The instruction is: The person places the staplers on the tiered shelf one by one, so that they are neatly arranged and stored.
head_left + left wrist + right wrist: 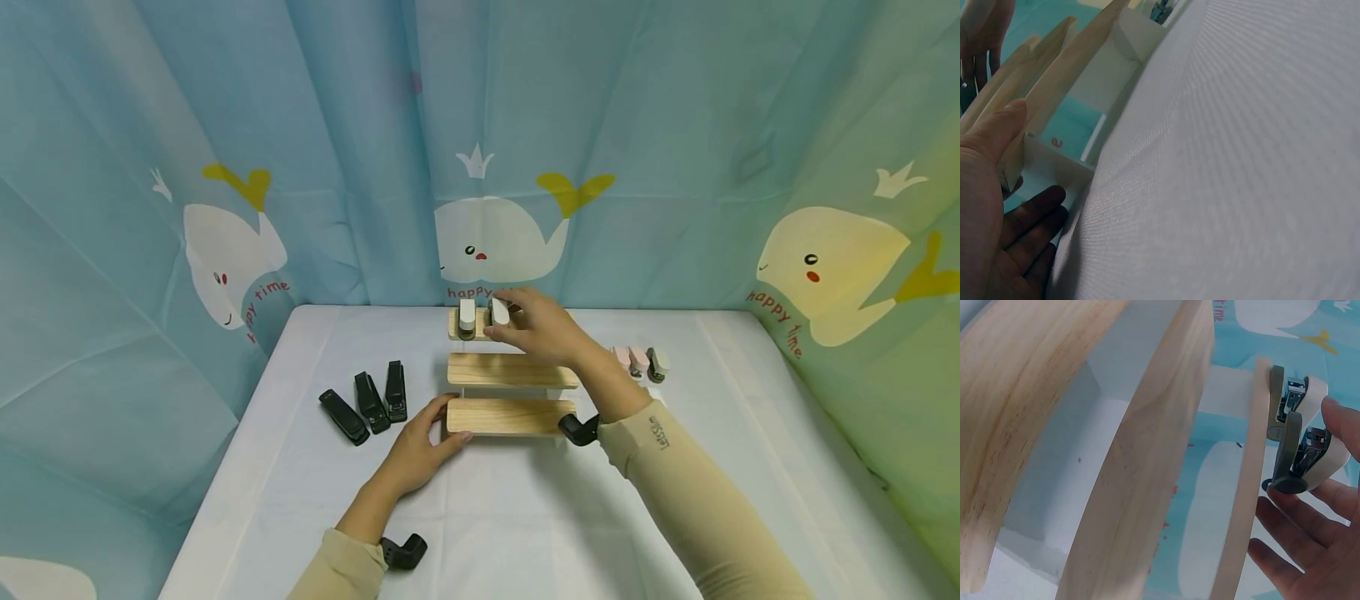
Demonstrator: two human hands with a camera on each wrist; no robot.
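Observation:
A three-tier stand with wooden planks (512, 417) and white side supports (1060, 159) rises in the middle of the table. My left hand (420, 454) grips the left end of its lowest plank, thumb over the wood and the other fingers by the side support. On the top plank (1252, 469), my right hand (543, 329) pinches a small white and grey-green stapler (1291, 456) between thumb and fingers. Just left of it stands a matching white stapler (467, 315), upright on the same plank. The two lower planks hold nothing.
Several black staplers (371, 402) lie on the white tabletop (300, 508) left of the stand. Pink staplers (638, 361) and another white and grey-green stapler (657, 364) are at the right, partly behind my right forearm. A blue whale-print curtain (360, 125) hangs behind the table.

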